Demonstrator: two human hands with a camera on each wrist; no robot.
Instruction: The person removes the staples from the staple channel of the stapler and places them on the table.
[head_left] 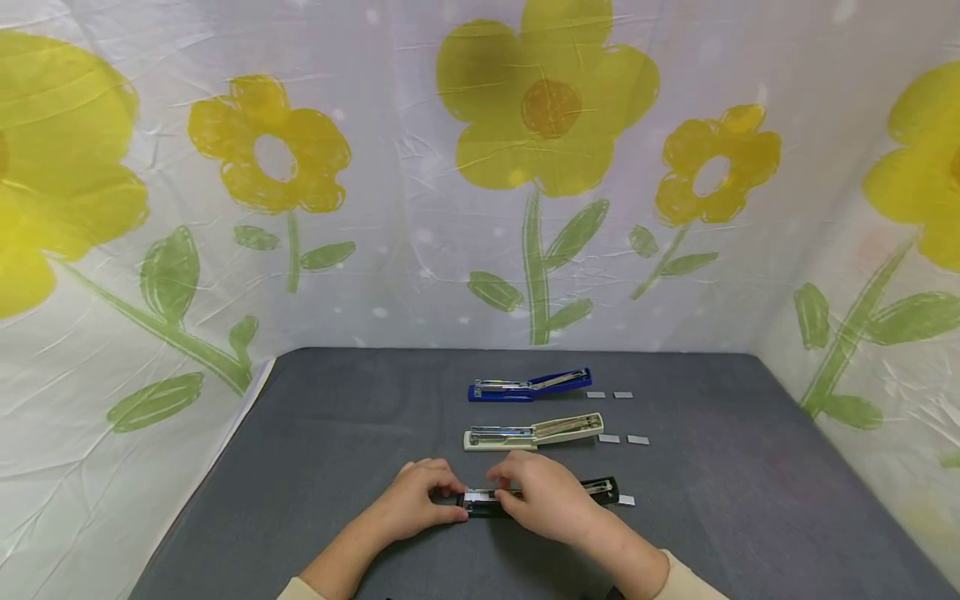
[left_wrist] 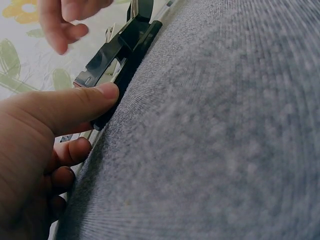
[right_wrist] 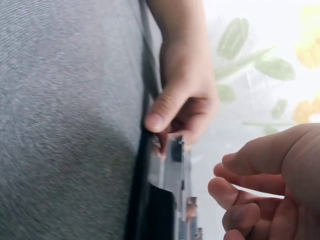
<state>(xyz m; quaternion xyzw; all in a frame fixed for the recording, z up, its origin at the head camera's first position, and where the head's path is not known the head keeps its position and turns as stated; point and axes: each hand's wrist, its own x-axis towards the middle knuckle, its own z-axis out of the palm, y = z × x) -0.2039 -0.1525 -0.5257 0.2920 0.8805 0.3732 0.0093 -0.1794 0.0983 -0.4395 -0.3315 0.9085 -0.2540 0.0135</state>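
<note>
A black stapler (head_left: 606, 490) lies on the grey cloth with its top swung back and its metal magazine bared. My left hand (head_left: 411, 502) grips the stapler's left end, thumb on the near side and fingers on the far side. The left wrist view shows the thumb (left_wrist: 107, 92) pressed against the black base. Just over the middle of the stapler is my right hand (head_left: 555, 500), its fingers loosely bent. In the right wrist view nothing shows between the right thumb (right_wrist: 240, 159) and fingers. A pale strip (head_left: 476, 495) shows in the magazine's left part.
Behind the black stapler lie a cream stapler (head_left: 495, 444) and, farther back, a blue stapler (head_left: 501, 397), both opened out. Small silver staple strips (head_left: 637, 440) lie right of them, and one strip (head_left: 627, 501) sits by the black stapler. A flowered curtain (head_left: 390, 275) surrounds the table.
</note>
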